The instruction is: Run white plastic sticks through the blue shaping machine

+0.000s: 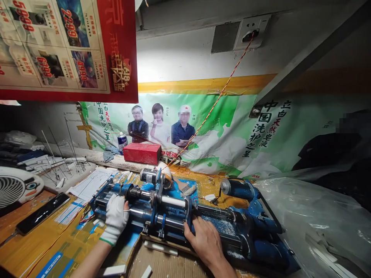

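A small blue bench lathe (232, 227) with steel rods and motors lies across the bench. My left hand (116, 216), in a white glove with the thumb tip bare, is closed at the left end of the lathe, just below its chuck (135, 192); what its fingers hold is hidden. My bare right hand (204, 237) is closed on the upright carriage plate (189, 210), its fingertips partly hidden behind it. Between the plates sits a white rod (174, 201), level with the chuck. A small silver-and-black motor (149, 175) is mounted behind it.
White dust and a brush (185, 187) lie behind the lathe. White strips (160, 248) lie in front. At left are a phone (43, 213) and a fan (17, 187); at the back, a red box (142, 153) and a spray can (122, 143). A twisted cord (214, 104) runs to the wall socket.
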Demonstrator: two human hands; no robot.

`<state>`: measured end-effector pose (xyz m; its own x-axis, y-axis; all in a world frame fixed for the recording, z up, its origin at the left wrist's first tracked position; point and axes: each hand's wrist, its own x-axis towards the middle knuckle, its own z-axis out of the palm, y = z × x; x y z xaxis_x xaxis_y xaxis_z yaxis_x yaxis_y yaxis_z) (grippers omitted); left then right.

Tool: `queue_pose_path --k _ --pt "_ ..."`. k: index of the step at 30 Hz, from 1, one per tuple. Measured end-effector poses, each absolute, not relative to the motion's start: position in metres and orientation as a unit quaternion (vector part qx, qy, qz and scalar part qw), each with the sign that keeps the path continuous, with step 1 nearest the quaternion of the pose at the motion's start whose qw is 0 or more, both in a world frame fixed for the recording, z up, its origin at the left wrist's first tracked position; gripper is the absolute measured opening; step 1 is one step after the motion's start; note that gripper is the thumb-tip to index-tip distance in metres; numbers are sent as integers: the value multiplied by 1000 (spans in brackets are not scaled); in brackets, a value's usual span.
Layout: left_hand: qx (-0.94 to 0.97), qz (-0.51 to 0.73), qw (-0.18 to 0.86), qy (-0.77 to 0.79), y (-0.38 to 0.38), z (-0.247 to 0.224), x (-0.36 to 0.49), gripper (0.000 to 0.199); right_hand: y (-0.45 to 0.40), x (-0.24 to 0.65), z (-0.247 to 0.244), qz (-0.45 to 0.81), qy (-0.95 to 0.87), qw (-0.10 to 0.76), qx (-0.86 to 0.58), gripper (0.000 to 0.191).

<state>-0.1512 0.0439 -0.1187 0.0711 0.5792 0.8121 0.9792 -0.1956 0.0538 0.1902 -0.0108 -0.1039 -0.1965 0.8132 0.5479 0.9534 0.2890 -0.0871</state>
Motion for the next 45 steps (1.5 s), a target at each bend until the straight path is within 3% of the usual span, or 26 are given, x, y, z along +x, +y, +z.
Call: queue_pose_path --k 11,16,17,20,25,32,35,37,42,45 --pt "-620 -395 270 -622 43 -107 -196 18 -10 191 -106 -153 -761 263 -573 27" --pt "-642 -480 235 -550 26 -76 -110 65 -10 186 -101 -141 -760 239 -588 27" --pt "-698 -463 197 -510 26 -64 -81 67 -10 186 -98 -136 -761 227 -592 27" --pt "-863 -320 51 -387 30 -28 -7 25 -12 197 -88 -115 -771 172 -603 29" --pt "-928 -201 -33 -313 -2 -12 -8 23 -14 242 -85 -71 -789 113 -599 33" --pt "-859 123 -123 -482 -78 -56 -75 30 -13 242 -89 -57 -792 151 -588 32" --pt "-869 135 -153 -451 -82 -67 -66 27 -13 235 -87 -65 -792 154 -587 33" --pt "-877 93 -118 -457 -78 -77 -55 26 -14 232 -86 -65 -790 154 -589 33" --pt "-831 59 104 -543 -63 -119 -36 44 -16 229 -84 -61 -790 162 -588 30" --pt "-833 40 135 -535 -58 -137 -34 32 -16 229 -84 -61 -791 171 -585 29"
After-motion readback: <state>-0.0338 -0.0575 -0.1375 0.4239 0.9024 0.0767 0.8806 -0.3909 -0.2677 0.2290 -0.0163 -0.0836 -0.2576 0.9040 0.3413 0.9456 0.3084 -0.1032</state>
